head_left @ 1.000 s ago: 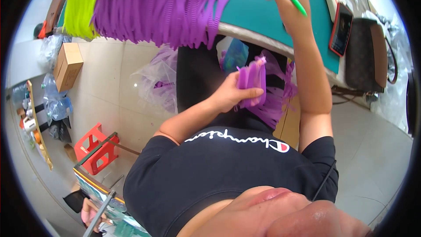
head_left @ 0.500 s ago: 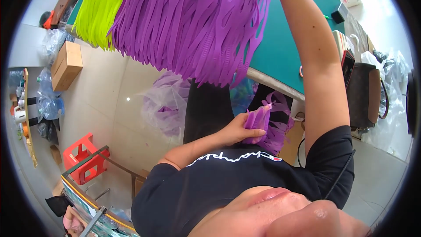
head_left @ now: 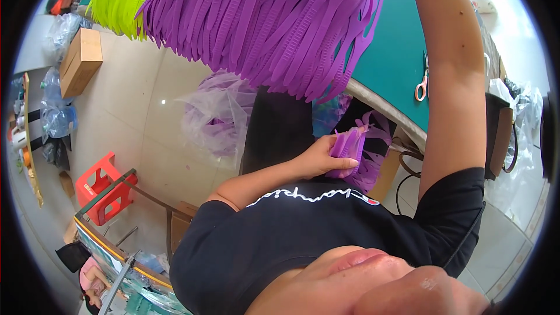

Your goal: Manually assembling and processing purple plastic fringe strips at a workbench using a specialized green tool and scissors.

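Observation:
My left hand (head_left: 324, 156) is closed around a small bunch of purple rubbery straps (head_left: 349, 150) in front of my chest, the thumb pressed over them. More loose purple straps (head_left: 368, 170) hang just beyond it, over my lap. My right arm (head_left: 452, 64) reaches forward over the green tabletop (head_left: 389, 61), and its hand lies past the upper edge, out of sight. A dense row of purple straps (head_left: 262, 29) with ribbed ends and split middles hangs across the table's near edge. Beside them, at the left, hang bright yellow-green straps (head_left: 121, 3).
Scissors (head_left: 421, 87) lie on the tabletop near my right arm. A clear bag of purple straps (head_left: 219, 116) sits on the floor, with a cardboard box (head_left: 81, 61) and a red stool (head_left: 105, 189) farther left. A brown bag (head_left: 499, 134) stands at the right. Another person (head_left: 93, 280) is at lower left.
My right arm has shifted right, uncovering the scissors, and its wrist has left the view at the top. The hanging straps sit higher in view. My left hand keeps its hold.

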{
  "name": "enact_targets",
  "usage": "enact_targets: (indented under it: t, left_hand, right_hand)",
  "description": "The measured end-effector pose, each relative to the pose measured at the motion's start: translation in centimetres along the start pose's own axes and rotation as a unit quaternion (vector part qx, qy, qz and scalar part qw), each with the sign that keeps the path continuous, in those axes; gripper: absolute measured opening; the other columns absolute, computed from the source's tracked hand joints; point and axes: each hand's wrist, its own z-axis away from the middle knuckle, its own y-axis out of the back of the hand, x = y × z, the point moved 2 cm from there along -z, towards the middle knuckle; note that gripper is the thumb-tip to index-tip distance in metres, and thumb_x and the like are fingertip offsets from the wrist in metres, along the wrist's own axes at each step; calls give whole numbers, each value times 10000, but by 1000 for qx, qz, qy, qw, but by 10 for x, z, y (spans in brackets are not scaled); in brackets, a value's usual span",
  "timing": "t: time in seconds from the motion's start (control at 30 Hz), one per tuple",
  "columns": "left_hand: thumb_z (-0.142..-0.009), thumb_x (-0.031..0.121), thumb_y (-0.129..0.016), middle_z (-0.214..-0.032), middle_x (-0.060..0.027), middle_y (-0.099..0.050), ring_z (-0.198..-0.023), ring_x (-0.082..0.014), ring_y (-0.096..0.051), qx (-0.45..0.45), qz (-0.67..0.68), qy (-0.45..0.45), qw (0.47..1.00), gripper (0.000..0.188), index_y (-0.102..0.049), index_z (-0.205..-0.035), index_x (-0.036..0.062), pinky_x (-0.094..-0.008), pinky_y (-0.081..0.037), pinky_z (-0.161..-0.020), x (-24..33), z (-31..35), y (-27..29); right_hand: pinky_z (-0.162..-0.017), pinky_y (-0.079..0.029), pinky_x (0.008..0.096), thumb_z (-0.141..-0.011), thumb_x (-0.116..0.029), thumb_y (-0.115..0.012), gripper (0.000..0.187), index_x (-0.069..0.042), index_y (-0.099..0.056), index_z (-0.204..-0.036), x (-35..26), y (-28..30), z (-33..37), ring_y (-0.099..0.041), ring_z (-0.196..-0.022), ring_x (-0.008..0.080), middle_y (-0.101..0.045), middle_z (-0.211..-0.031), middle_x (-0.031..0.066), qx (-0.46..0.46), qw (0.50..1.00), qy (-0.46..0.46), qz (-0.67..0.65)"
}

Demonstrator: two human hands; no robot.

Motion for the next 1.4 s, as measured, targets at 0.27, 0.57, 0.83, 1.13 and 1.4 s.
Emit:
enact_targets:
  t: [0.27, 0.57, 0.83, 1.13, 1.4]
  left_hand:
    - [-871, 105, -667, -830, -27, -569, -687, -108, -561, 44, 62, -48, 996, 734, -265, -1485, 105, -261, -482, -650, -3, 5, -1]
    - [-855, 36, -669, -873, -28, -578, -720, -107, -578, 177, 28, -149, 972, 821, -172, -1506, 96, -260, -499, -666, 5, -11, -9]
    - [-853, 27, -670, -983, -30, -573, -818, -94, -579, 167, -125, -196, 958, 837, -149, -1507, 69, -250, -501, -731, -9, -17, -5]
    - [-881, 37, -636, -1054, -51, -577, -912, -96, -576, 240, -119, -252, 930, 730, -220, -1480, 33, -252, -490, -816, -17, -22, -16]
    - [-888, 31, -617, -1173, -38, -542, -964, -71, -543, 239, -146, -251, 927, 711, -218, -1475, 0, -236, -465, -850, -21, -25, -11]
  right_hand:
    - [-566, -440, 271, -898, -238, -611, 278, 11, -631, -1021, -90, 13, 33, -542, -654, 119, -615, -796, 46, 123, 943, -309, 7]
    - [-587, -418, 231, -954, -160, -558, 189, 25, -554, -915, -361, 48, 256, -524, -639, 105, -580, -826, 89, 113, 901, -358, -217]
    - [-683, -480, 257, -965, -158, -550, 178, 19, -574, -964, -407, 20, 368, -580, -751, 125, -641, -913, 131, 226, 817, -496, -187]
    - [-571, -466, 269, -871, -52, -647, 85, 0, -611, -929, -422, 22, 371, -588, -681, 205, -604, -838, 144, 80, 962, -259, 34]
    - [-573, -456, 294, -828, -39, -678, 114, -1, -635, -926, -422, 20, 379, -566, -675, 218, -589, -823, 123, 64, 966, -231, 95]
